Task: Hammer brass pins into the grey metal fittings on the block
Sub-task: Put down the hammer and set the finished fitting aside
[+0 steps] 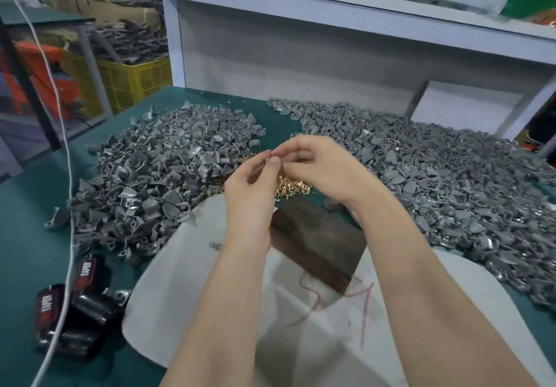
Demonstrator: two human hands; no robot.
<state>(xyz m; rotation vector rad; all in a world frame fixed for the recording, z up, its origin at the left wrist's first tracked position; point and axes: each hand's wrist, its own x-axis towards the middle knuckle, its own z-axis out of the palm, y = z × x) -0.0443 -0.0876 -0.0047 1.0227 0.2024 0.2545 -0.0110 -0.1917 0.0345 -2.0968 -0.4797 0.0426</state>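
Dark wooden block (316, 242) at 6 o'clock is showing no fitting. Above it, your left hand (249, 194) and right hand (319, 164) are both pinching one small part (274, 158), too tiny to name. Brass pins (291, 186) are lying at 12, grey fittings (168, 170) heaping at 10 and 2. Hammering is likely still ahead.

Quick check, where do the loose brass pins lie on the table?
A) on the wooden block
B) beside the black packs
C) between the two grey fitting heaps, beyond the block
C: the brass pins lie between the grey fitting heaps, just beyond the wooden block.
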